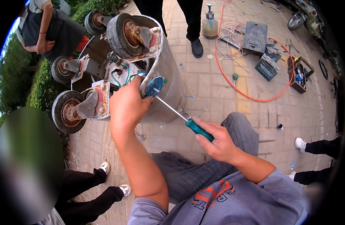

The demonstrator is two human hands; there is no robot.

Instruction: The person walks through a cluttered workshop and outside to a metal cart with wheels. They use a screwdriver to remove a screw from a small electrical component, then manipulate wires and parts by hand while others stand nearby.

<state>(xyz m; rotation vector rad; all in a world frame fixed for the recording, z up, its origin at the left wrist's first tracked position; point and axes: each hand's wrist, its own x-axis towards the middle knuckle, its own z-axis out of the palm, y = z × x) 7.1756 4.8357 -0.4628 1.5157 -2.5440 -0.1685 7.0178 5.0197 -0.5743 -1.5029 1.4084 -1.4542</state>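
Closest in, the right hand [217, 140] was wrapped tight around the green-handled screwdriver [182, 116], shaft angled up and left, its tip meeting the blue round part [154, 86]. Just above, the left hand [126, 104] was curled, fingers pressed onto that part's edge on the overturned metal cart [168, 71]. Rusty caster wheels [69, 111] stuck out left. Beyond, an orange hose [232, 80] looped past a spray bottle [209, 24] and dark toolboxes [255, 35].
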